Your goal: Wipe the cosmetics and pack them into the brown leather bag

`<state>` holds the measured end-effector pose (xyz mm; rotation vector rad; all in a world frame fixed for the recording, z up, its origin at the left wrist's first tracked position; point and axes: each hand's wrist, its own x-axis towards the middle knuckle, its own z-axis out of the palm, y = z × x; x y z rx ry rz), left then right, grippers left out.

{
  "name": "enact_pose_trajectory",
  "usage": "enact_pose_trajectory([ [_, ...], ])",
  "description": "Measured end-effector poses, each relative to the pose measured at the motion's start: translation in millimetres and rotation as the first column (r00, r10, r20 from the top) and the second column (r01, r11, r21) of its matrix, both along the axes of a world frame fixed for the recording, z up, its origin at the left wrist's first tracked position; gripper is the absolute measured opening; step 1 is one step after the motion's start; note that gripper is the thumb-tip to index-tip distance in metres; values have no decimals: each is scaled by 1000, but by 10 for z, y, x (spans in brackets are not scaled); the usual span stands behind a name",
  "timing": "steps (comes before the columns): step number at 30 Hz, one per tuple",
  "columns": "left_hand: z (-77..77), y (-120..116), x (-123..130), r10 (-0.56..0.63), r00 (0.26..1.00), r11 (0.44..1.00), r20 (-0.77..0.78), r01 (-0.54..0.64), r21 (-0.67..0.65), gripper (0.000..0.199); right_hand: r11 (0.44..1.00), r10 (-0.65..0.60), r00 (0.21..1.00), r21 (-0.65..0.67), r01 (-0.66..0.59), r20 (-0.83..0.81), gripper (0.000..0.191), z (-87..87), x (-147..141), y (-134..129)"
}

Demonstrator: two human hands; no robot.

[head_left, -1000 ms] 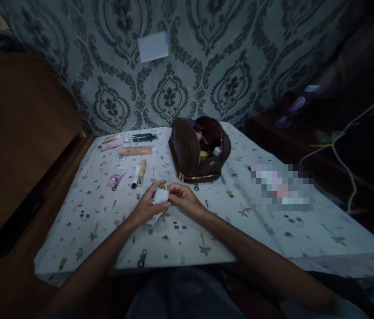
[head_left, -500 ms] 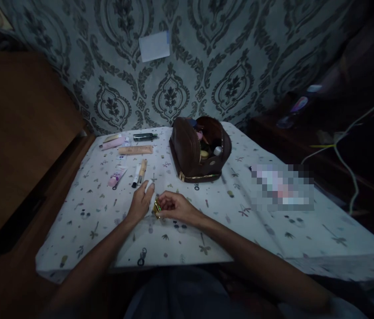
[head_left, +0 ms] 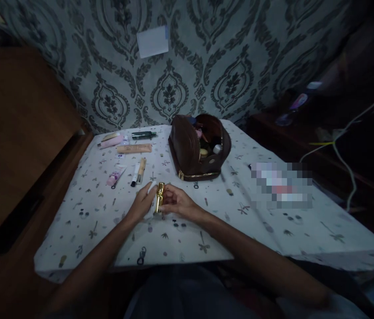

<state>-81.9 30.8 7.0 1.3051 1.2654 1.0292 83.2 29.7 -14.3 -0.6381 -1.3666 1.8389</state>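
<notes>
My right hand (head_left: pixel 182 204) pinches a shiny gold tube (head_left: pixel 159 198) that looks like a lipstick, held nearly upright with a narrower waist in its middle. Just left of it, my left hand (head_left: pixel 141 204) is closed on a thin white tissue (head_left: pixel 150 212), which lies against the tube's side. Both hands are over the front middle of the table. Beyond the left hand lie a black-capped white tube (head_left: pixel 136 173) and a beige tube (head_left: pixel 141 166), side by side. A pink-and-white tube (head_left: pixel 116 175) rests to their left.
An open brown cosmetic bag (head_left: pixel 187 148) holding several items stands at the back centre. A peach tube (head_left: pixel 134 148), a dark green bottle (head_left: pixel 143 135) and a pink tube (head_left: pixel 111 141) lie back left. A blurred-out item (head_left: pixel 281 184) lies right on the patterned tablecloth (head_left: pixel 193 239).
The gold tube has turned more upright and shows more of its length between my hands. My right hand has shifted slightly upward. The tissue stays in my left hand.
</notes>
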Motion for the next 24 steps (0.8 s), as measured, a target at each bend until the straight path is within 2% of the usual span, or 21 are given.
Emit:
enact_pose_trajectory([
  [2, 33, -24, 18, -35, 999, 998, -28, 37, 42, 34, 997, -73, 997, -3, 73, -30, 49, 24, 1, 8],
  [5, 65, -73, 45, -84, 995, 994, -54, 87, 65, 40, 972, -226, 974, 59, 227, -21, 46, 69, 4, 0],
  [9, 65, -130, 92, -176, 980, 977, 87, 185, -109, 51, 908, -373, 922, 248, 338, 107, 32, 123, 17, -41],
  [11, 52, -132, 109, -117, 975, 974, 190, 150, -169, 54, 865, -429, 887, 360, 349, 169, 28, 144, 27, -54],
  [13, 37, -111, 111, -16, 973, 984, 229, 56, -169, 53, 829, -470, 859, 434, 352, 202, 24, 156, 36, -55],
  [15, 25, -82, 100, 59, 970, 987, 234, -21, -161, 54, 826, -476, 857, 434, 360, 195, 22, 157, 43, -49],
  [19, 30, -49, 73, 133, 964, 982, 230, -96, -165, 54, 842, -470, 872, 367, 396, 137, 25, 164, 52, -57],
  [24, 76, -93, 114, 131, 969, 986, 209, -105, -131, 53, 814, -481, 871, 418, 403, 96, 21, 270, 125, -101],
])
